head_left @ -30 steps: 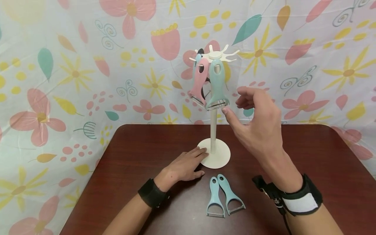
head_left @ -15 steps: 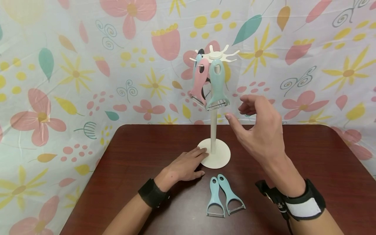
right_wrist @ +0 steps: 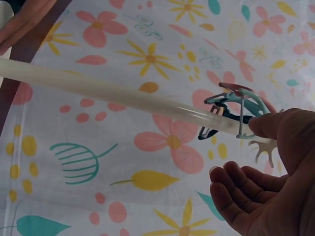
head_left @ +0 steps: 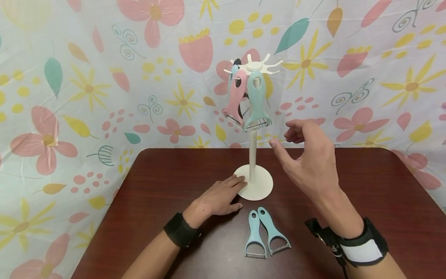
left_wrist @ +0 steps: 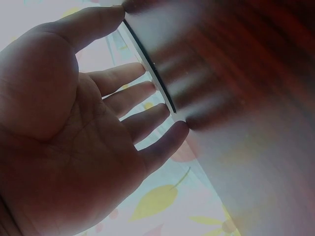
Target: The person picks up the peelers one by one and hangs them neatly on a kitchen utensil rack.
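Observation:
A white stand with a round base (head_left: pixel 261 186) and a ring of hooks (head_left: pixel 255 66) carries several peelers. At its front hang a mint green peeler (head_left: pixel 257 97) and a pink peeler (head_left: pixel 237 95); a blue peeler (head_left: pixel 232 73) and a dark one are partly hidden behind the pink. My left hand (head_left: pixel 220 197) rests its straight fingertips on the base's left rim. To the right of the stand, my right hand (head_left: pixel 310 162) hangs in the air, thumb and loosely bent fingers apart, holding nothing. The right wrist view shows the stand's pole (right_wrist: pixel 123 98) beyond that hand.
Two light blue peelers, a left one (head_left: pixel 255 234) and a right one (head_left: pixel 273 231), lie on the dark red table (head_left: pixel 153 186) in front of the base. A floral cloth (head_left: pixel 104 77) hangs behind the table.
My right hand has moved down and slightly right, away from the mint green peeler's blade. The left hand and the stand stay where they were.

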### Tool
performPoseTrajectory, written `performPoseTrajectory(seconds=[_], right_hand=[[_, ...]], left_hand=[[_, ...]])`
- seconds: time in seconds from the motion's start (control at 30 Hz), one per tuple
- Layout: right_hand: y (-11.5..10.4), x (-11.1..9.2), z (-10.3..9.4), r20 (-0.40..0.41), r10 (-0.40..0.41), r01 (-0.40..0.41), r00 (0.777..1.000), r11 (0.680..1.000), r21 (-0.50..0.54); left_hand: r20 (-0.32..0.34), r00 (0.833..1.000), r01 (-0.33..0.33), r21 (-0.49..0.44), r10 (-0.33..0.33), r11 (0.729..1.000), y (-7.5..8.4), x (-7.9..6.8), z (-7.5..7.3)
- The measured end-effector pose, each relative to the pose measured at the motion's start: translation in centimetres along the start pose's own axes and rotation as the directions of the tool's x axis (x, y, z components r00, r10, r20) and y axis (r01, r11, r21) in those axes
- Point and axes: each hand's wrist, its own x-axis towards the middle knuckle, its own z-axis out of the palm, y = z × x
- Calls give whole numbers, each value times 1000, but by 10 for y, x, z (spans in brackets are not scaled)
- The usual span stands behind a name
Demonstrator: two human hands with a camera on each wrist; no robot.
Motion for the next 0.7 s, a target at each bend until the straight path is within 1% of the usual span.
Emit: performPoseTrajectory(seconds=[0.2, 0.33, 0.47, 0.57, 0.7], right_hand=[[7, -7, -2, 57, 27, -25, 998, 999, -30], [11, -18, -3, 108, 52, -46, 993, 997, -60], [16, -30, -2, 153, 47, -37, 987, 997, -67], [20, -42, -1, 204, 42, -27, 978, 997, -78], [26, -61, 0, 272, 65, -35, 960, 993, -114]], left_hand=[[4, 1000, -2, -5, 2, 1000, -1, 0, 1], [7, 1000, -2, -4, 2, 1000, -1, 0, 1], [5, 1000, -2, 5, 2, 1000, -1, 1, 2], [3, 1000, -4, 6, 4, 1000, -1, 1, 2], [2, 1000, -4, 4, 4, 1000, -1, 1, 1]])
